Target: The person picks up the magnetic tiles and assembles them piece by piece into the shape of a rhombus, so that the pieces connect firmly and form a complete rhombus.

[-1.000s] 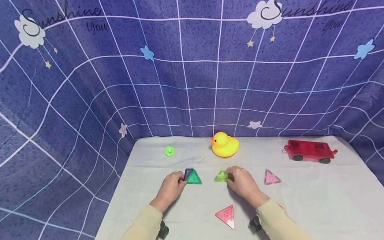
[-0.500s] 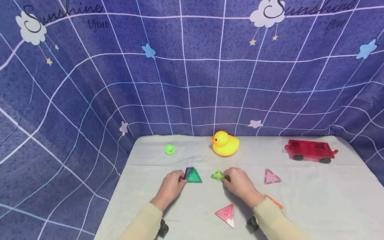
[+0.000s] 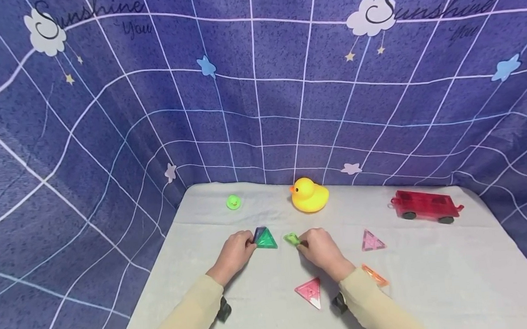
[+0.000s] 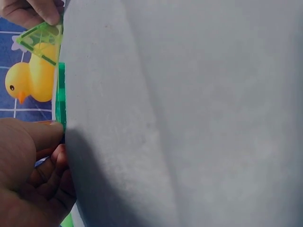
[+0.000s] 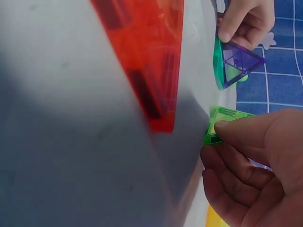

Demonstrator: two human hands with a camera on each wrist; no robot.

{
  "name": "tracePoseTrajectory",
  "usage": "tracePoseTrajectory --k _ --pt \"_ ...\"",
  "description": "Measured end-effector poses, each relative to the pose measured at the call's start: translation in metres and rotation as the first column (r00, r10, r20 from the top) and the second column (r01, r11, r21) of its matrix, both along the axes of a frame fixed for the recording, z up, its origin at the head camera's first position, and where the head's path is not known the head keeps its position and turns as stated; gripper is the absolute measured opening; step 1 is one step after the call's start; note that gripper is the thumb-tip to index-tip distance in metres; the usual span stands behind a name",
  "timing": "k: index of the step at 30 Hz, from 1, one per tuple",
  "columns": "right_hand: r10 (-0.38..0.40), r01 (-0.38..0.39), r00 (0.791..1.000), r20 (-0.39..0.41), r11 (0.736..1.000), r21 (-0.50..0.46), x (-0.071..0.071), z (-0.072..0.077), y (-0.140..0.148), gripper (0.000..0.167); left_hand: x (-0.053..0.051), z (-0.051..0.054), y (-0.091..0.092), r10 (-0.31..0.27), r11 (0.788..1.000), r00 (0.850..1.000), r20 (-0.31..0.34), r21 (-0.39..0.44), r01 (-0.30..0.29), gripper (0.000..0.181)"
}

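My left hand (image 3: 233, 254) pinches a dark purple triangular magnetic tile (image 5: 242, 64), which stands tilted up beside a green triangular tile (image 3: 266, 240); the two touch. In the left wrist view, the left thumb (image 4: 47, 135) lies at the end of the green tile (image 4: 61, 94), seen edge-on. To the right, my right hand (image 3: 321, 249) holds a lime-green triangular tile (image 3: 290, 239) between thumb and fingers. That lime tile (image 5: 227, 113) is raised on edge, a short gap from the green and purple pair. The right fingers hide part of it.
Behind the hands sit a yellow rubber duck (image 3: 309, 196) and a small green round toy (image 3: 233, 202). A red wheeled toy wagon base (image 3: 426, 206) stands at back right. Loose tiles lie nearby: pink (image 3: 372, 241), rose-red (image 3: 310, 292) and orange (image 3: 375, 275). Patterned blue cloth (image 3: 260, 109) rises behind.
My right hand has moved left with the lime-green tile, bringing it closer to the green one and turning it. The left hand keeps its place on the purple tile. More of the orange tile shows.
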State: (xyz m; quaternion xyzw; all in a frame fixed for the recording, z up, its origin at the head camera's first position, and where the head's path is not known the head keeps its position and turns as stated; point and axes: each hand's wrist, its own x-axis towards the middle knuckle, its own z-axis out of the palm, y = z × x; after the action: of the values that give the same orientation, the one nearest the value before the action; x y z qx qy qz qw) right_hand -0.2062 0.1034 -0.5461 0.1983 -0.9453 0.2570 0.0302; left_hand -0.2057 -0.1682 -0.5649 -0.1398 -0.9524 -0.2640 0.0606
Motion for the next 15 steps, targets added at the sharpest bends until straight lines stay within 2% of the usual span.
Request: tracePoseTrajectory --k 15 --pt "0.029 -0.028 1.0 0.003 1.0 -0.007 -0.001 0.004 -0.025 0.007 0.0 0.0 -0.001 -0.002 1.0 1.0 -0.01 0.014 0.002 0.025"
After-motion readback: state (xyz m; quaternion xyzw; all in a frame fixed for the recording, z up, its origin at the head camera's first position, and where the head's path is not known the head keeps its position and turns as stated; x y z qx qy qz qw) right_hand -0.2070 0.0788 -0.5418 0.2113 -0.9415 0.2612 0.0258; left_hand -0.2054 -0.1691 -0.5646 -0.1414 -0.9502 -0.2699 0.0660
